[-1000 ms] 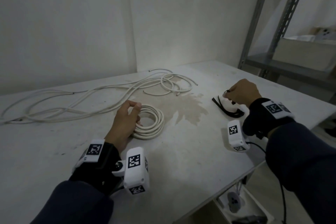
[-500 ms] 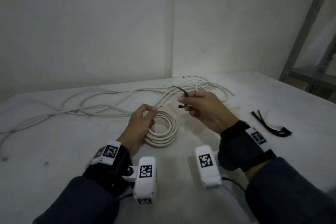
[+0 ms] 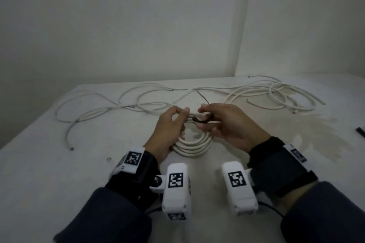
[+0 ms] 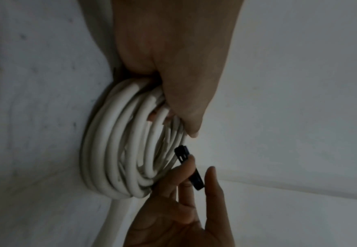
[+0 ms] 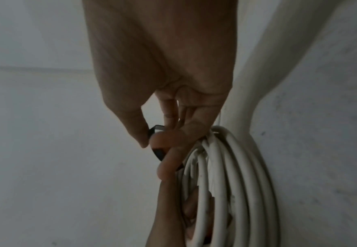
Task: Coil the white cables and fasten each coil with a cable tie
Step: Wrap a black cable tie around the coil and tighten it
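A white cable coil lies on the table in front of me, its left side gripped by my left hand. The left wrist view shows the fingers curled round the coil. My right hand pinches a black cable tie just above the coil's far side, with the tie's thin tail sticking up behind the fingers. In the left wrist view the tie's head sits beside the coil's rim. The right wrist view shows the tie between thumb and fingers, next to the coil.
Several loose white cables sprawl across the back of the white table, with a looser bundle at the back right. A black tie end shows at the right edge. A stain marks the table right of my hands.
My right hand left the black ties at the right, carrying one tie over to the coil. It now sits close to my left hand, which kept hold of the coil.
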Available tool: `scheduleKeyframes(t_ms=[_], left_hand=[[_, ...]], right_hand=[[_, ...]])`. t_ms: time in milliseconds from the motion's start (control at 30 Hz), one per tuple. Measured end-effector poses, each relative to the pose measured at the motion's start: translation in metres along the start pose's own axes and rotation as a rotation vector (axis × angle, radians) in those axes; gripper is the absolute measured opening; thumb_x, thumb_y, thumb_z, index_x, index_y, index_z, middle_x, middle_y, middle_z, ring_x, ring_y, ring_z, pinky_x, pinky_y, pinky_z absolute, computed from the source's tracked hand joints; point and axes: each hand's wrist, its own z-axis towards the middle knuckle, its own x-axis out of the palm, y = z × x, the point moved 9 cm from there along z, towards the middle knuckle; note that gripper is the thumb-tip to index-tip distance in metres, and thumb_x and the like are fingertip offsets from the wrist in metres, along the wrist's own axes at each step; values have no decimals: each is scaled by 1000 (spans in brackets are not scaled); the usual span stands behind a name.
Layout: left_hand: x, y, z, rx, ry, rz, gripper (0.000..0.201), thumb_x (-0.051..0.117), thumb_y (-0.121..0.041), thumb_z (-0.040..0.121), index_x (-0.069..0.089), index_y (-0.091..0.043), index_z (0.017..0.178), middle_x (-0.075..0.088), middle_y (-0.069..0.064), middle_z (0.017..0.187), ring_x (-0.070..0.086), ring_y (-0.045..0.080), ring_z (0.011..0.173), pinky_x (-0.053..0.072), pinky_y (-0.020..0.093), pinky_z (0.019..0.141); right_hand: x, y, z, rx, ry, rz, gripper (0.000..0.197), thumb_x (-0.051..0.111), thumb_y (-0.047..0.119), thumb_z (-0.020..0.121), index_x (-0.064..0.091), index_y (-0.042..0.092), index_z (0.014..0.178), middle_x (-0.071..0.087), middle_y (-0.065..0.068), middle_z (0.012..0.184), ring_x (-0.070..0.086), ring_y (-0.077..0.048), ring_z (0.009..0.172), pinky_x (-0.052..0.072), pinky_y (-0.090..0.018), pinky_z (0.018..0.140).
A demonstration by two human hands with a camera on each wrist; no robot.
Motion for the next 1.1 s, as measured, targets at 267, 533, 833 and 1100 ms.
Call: scheduleKeyframes(t_ms=[267, 533, 833, 1100], left_hand=[[1, -4, -2, 32, 34, 28, 27, 55, -38, 94, 53, -17, 77, 46, -8, 53, 42, 8, 47, 37, 26, 52], [8, -11, -8, 53, 85, 49, 27, 52, -38, 96, 55, -13, 87, 47, -3, 61, 41, 6, 46, 38, 25, 51], [14, -23, -14, 84, 132, 76, 26, 50, -36, 97, 56, -12, 89, 50, -15, 48, 41, 1, 44, 39, 21, 45], [23, -21, -17, 55, 151, 86, 26, 51, -39, 96, 61, -15, 95, 48, -16, 46, 41, 2, 45, 39, 24, 46]], right_hand=[[-3, -2, -3, -34, 2, -108, 15, 63, 20, 90, 65, 5, 88, 61, -6, 66, 63, -11, 48, 29, -13, 34], [-5, 8, -4, -166, -6, -206, 27, 76, 3, 75, 63, 11, 96, 70, -9, 69, 53, -8, 42, 33, -15, 36], [4, 26, -14, -363, 9, -378, 22, 81, -7, 64, 67, 9, 66, 68, -3, 67, 54, -1, 47, 43, -11, 51], [2, 29, -13, -453, 43, -421, 16, 77, -13, 66, 65, -14, 75, 54, 13, 43, 45, 2, 44, 39, -10, 53]])
